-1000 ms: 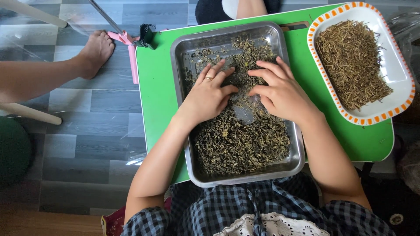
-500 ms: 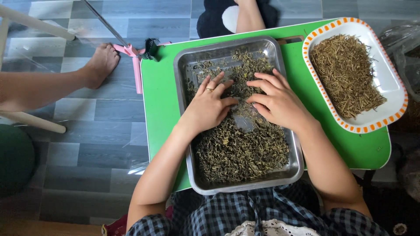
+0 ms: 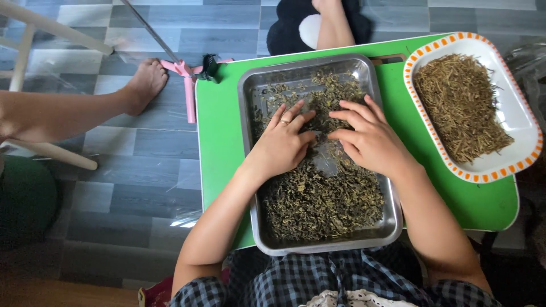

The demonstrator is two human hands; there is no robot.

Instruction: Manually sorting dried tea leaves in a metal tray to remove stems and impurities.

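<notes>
Steel tray [image 3: 250, 102] of dried leaves [image 3: 318, 199], white dish [image 3: 520, 122] of stems [image 3: 460, 108]

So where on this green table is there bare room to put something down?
Bare green table lies left of the metal tray, and at the near right corner below the orange-rimmed dish. Between tray and dish it is narrow; both hold dried herbs.

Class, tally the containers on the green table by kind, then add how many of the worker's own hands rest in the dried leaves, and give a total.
Metal baking tray of dried green leaves: 1
White dish with orange-checked rim holding dried stems: 1
Hands in the leaves, left hand and right hand: 2
Total: 4
All on the green table.
</notes>
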